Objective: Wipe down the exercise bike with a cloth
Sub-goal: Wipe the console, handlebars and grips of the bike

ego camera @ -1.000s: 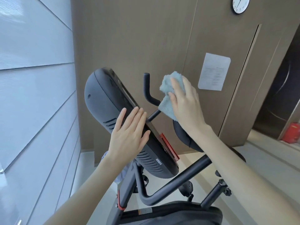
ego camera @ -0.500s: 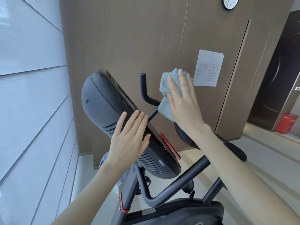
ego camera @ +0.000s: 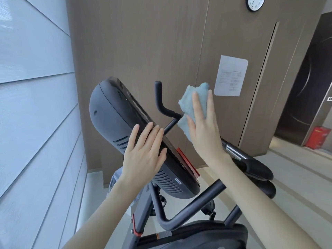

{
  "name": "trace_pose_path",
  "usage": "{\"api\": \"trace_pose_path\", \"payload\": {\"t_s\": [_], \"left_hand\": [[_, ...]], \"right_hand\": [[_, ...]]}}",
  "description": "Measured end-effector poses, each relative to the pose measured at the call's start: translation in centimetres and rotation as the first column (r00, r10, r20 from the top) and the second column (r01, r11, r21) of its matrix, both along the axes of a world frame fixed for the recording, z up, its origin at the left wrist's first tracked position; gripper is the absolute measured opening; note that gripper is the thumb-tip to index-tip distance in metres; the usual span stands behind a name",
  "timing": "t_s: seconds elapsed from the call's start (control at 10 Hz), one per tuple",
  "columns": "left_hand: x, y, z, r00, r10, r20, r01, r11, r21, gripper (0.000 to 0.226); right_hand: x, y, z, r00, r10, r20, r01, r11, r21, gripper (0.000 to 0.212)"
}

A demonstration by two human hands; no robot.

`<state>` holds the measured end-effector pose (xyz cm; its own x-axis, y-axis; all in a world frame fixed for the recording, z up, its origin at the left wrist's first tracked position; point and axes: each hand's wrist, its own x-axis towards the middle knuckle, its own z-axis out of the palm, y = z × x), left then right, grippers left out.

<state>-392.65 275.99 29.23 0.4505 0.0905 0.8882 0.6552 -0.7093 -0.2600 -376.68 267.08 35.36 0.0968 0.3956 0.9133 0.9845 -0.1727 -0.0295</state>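
Pale-blue fluffy cloth (ego camera: pixel 190 106) lies spread under the right hand (ego camera: pixel 204 133), whose fingers (ego camera: pixel 196 101) are straight and slightly fanned, pressing it flat rather than curling round it. The cloth's lower edge sits at the inner end of the black bent handlebar (ego camera: pixel 162 106), where that bar meets its stem on the dark grey exercise bike (ego camera: pixel 197 200). Whether the cloth actually touches the bar there cannot be told.

The left hand (ego camera: pixel 143 157) rests flat on the rim of the bike's large rounded grey console (ego camera: pixel 111 123), fingers straight and close together, holding nothing. The console is tilted, with a red strip along its lower front edge.

Beyond the right forearm are a chrome tube (ego camera: pixel 233 152) and a black padded grip (ego camera: pixel 258 168). On the brown panelled wall behind hang a white printed sheet (ego camera: pixel 230 76) and a round clock (ego camera: pixel 255 2); a red box (ego camera: pixel 318 138) stands on the floor at far right.
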Motion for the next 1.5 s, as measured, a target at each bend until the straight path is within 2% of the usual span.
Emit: {"api": "trace_pose_path", "payload": {"t_s": [0.1, 0.3, 0.4, 0.5, 0.7, 1.0, 1.1, 1.3, 1.5], "left_hand": [[-0.1, 0.0, 0.1, 1.000, -0.005, -0.012, 0.005, 1.000, -0.005, 0.044], [-0.3, 0.1, 0.1, 0.999, -0.007, -0.038, 0.007, 1.000, 0.008, 0.044], [-0.5, 0.2, 0.1, 0.999, -0.011, -0.046, 0.012, 1.000, 0.014, 0.044], [-0.5, 0.2, 0.2, 0.998, -0.017, -0.054, 0.018, 1.000, 0.007, 0.045], [-0.6, 0.0, 0.2, 0.999, -0.036, -0.036, 0.036, 0.999, 0.003, 0.043], [-0.9, 0.1, 0.3, 0.997, -0.068, -0.030, 0.068, 0.998, -0.008, 0.042], [-0.8, 0.2, 0.2, 0.997, -0.073, -0.023, 0.073, 0.997, -0.009, 0.042], [-0.4, 0.3, 0.0, 0.997, -0.078, 0.002, 0.078, 0.997, -0.010, 0.042], [-0.3, 0.5, -0.1, 0.996, -0.087, 0.020, 0.087, 0.996, -0.001, 0.042]], "right_hand": [[0.1, -0.9, -1.6, 0.998, -0.023, 0.065, 0.025, 0.999, -0.035, 0.054], [-0.1, 0.7, 4.2, 0.964, -0.074, 0.256, 0.094, 0.994, -0.064, 0.038], [0.3, 0.6, 4.7, 0.906, -0.119, 0.406, 0.171, 0.981, -0.096, 0.031], [0.7, -0.2, 4.1, 0.829, -0.146, 0.540, 0.224, 0.971, -0.082, 0.033], [2.0, -1.4, 2.6, 0.674, -0.046, 0.737, 0.188, 0.976, -0.111, 0.035], [2.3, -4.0, -1.9, 0.545, 0.152, 0.825, 0.123, 0.958, -0.258, 0.029], [1.6, -4.6, -0.2, 0.578, 0.116, 0.808, 0.025, 0.987, -0.159, 0.023], [1.8, -3.2, 6.9, 0.694, -0.059, 0.718, 0.024, 0.998, 0.059, 0.027], [1.9, -0.7, 5.6, 0.737, 0.016, 0.675, 0.080, 0.991, -0.111, 0.026]]}}
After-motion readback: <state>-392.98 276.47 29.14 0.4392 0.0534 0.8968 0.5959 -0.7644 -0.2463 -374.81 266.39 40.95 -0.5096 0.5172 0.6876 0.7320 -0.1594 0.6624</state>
